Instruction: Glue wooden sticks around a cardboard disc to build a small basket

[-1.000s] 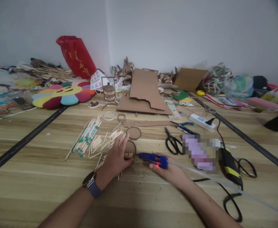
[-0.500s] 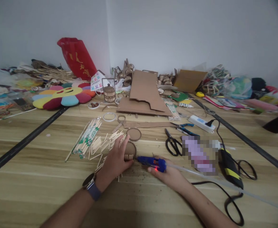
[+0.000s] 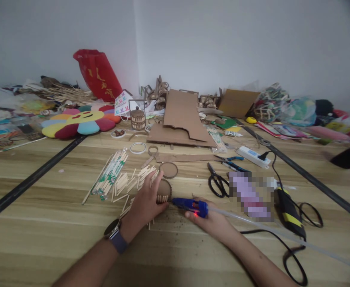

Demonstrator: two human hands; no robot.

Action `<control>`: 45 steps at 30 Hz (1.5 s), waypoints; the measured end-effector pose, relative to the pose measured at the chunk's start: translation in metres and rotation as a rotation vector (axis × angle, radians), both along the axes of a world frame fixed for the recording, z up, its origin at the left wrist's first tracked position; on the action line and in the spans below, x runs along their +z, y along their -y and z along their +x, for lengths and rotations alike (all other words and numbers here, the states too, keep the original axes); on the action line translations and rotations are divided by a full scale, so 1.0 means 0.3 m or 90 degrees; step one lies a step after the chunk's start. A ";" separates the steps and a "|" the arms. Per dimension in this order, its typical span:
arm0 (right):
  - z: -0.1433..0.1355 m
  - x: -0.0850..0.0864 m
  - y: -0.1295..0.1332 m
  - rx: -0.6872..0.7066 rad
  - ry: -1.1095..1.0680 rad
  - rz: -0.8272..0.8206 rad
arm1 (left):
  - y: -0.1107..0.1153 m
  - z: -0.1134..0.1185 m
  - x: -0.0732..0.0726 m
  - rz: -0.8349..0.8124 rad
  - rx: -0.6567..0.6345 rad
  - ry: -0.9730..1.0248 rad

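My left hand (image 3: 146,197), with a watch on its wrist, is curled round the left side of a round cardboard base (image 3: 164,187). A row of short wooden stick pieces (image 3: 163,199) stands along the base's front edge, beside my thumb. In my right hand (image 3: 212,219) is a blue hot glue gun (image 3: 189,205) with a red light on. Its tip meets or nearly touches the base's right front edge; which one, I cannot tell. A clear glue stick (image 3: 252,221) trails from the gun's back. Another cardboard disc (image 3: 169,170) lies just behind the base.
Cut sticks (image 3: 122,181) and bagged sticks (image 3: 111,171) lie left of my hands. Black scissors (image 3: 218,181), pliers (image 3: 231,161), a power strip (image 3: 252,155) and a black-yellow tool (image 3: 290,211) with a looping cord are to the right. Cardboard sheets (image 3: 180,115) and a small stick-built bucket (image 3: 138,118) stand behind.
Very little differs. The glue gun and my right hand have shifted slightly left, with the tip still at the base's edge. My left hand stays in place on the base.
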State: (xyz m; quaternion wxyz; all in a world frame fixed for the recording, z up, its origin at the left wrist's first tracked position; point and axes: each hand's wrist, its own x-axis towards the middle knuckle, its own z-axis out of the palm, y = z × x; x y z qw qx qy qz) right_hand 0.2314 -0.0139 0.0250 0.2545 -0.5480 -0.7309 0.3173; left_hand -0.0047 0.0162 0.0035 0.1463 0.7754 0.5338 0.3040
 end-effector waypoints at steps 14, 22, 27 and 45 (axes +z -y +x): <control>0.004 -0.017 -0.002 -0.011 0.020 -0.004 | -0.004 -0.001 -0.004 0.016 -0.007 -0.001; 0.001 -0.010 0.002 -0.011 0.023 0.016 | 0.000 0.004 -0.001 0.012 -0.005 0.001; -0.004 -0.003 0.005 -0.020 0.012 0.024 | 0.000 0.002 0.000 0.011 -0.004 -0.002; -0.005 -0.004 0.005 0.004 0.007 0.028 | -0.002 -0.002 -0.007 0.007 -0.013 0.009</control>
